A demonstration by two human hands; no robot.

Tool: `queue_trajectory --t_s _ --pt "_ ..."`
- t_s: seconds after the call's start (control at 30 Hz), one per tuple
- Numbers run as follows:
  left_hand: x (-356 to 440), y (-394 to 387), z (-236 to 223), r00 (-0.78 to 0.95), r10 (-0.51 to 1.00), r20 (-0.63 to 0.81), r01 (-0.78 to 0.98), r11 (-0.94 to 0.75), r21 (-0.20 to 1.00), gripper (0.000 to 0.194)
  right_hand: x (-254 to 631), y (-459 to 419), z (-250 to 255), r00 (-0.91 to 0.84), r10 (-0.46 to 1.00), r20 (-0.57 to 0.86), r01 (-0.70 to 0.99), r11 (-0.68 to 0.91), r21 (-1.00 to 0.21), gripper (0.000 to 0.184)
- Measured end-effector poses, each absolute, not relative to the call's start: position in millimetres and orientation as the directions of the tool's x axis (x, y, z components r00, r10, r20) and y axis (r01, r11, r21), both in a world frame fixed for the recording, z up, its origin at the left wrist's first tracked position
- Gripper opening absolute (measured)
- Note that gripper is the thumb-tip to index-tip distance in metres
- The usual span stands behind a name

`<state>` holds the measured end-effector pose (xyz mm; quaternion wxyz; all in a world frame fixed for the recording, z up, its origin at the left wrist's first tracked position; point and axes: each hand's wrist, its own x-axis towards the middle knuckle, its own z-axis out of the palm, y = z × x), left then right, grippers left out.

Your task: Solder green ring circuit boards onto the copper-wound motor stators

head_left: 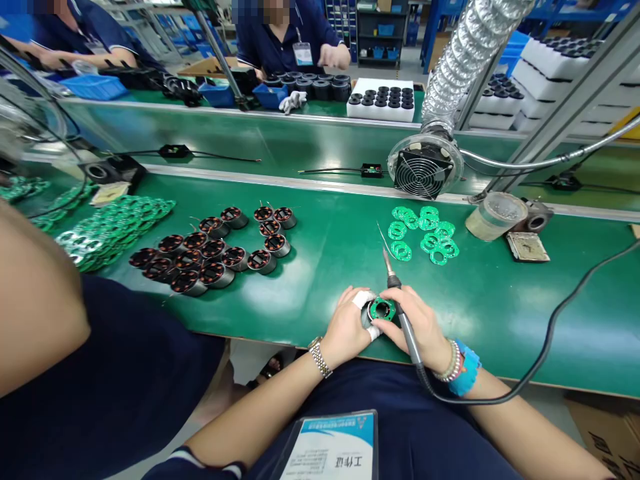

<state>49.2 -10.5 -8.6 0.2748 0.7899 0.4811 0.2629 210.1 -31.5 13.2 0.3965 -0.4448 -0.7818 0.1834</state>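
My left hand [346, 328], with white wraps on its finger and thumb, is closed around a round metal motor stator [366, 316]. On top of the stator sits a green ring-shaped circuit board [383, 309]. My right hand [425, 330] holds a soldering iron [411, 339] against its palm, the tip pointing away from me. Its thumb and forefinger also touch the board's edge. Past the iron's tip, a thin solder wire [384, 237] curves above the table. Loose green ring boards [439, 256] lie beyond my hands.
Copper-wound stators [216, 273] stand left on the green table [320, 267], beside panels of green boards [113, 230]. A fan [423, 172] on a foil duct is ahead. Right are a jar [495, 217], a sponge [528, 247] and the iron's cable [547, 333]. A co-worker's arm [40, 300] is close left.
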Motion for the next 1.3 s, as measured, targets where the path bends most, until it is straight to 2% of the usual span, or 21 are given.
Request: queue_trajectory --t_s 0.1,0.2,0.4,0.53,0.67,0.73,0.8,0.9,0.97,1.1,1.2,1.3 --pt "45.5 -8.8 -7.1 0.419 0.897 0.140 0.596 -0.388 0.703 0.043 212.2 -24.5 8.9 -0.343 0.813 0.470 0.508 0.581 -0.636 0.033" --pt "32.6 -6.5 -4.3 0.489 0.866 0.106 0.513 -0.384 0.768 0.045 217.5 -19.1 3.3 -0.380 0.798 0.468 0.465 0.602 -0.649 0.033" --pt "6.3 -1.4 -2.6 0.391 0.920 0.039 0.451 -0.228 0.863 0.013 221.0 -18.5 -1.8 -0.368 0.839 0.400 0.442 0.537 -0.719 0.038" --pt "7.4 3.7 -0.3 0.351 0.936 0.018 0.401 -0.168 0.900 0.009 218.9 -19.5 -1.4 -0.372 0.829 0.418 0.441 0.554 -0.706 0.035" --pt "16.5 4.9 1.1 0.332 0.936 -0.115 0.108 0.083 0.991 0.020 217.7 -19.4 -0.8 -0.388 0.835 0.391 0.432 0.539 -0.723 0.036" --pt "20.9 4.0 1.3 0.306 0.930 -0.202 -0.023 0.220 0.975 0.030 217.1 -19.9 -1.7 -0.375 0.845 0.382 0.436 0.524 -0.732 0.036" --pt "24.4 3.2 2.7 0.292 0.917 -0.273 -0.075 0.306 0.949 0.028 216.5 -20.7 -2.6 -0.381 0.829 0.410 0.440 0.552 -0.708 0.036" --pt "27.7 3.6 7.8 0.329 0.892 -0.311 -0.055 0.347 0.936 0.018 215.3 -21.0 -0.5 -0.410 0.800 0.439 0.440 0.594 -0.673 0.038" --pt "29.0 5.3 12.2 0.386 0.867 -0.316 -0.007 0.345 0.938 0.017 213.7 -19.6 4.3 -0.374 0.831 0.412 0.456 0.551 -0.699 0.039" --pt "29.9 10.0 17.6 0.454 0.829 -0.325 0.038 0.347 0.937 0.018 206.7 -12.7 14.5 -0.272 0.871 0.410 0.447 0.491 -0.748 0.020" --pt "29.1 11.9 16.6 0.481 0.809 -0.339 0.037 0.368 0.929 0.019 201.5 -7.8 16.1 -0.307 0.844 0.440 0.401 0.534 -0.744 0.022" --pt "27.8 10.1 12.0 0.510 0.778 -0.367 0.027 0.412 0.911 0.023 199.4 -7.7 13.5 -0.342 0.828 0.445 0.431 0.559 -0.708 0.023"
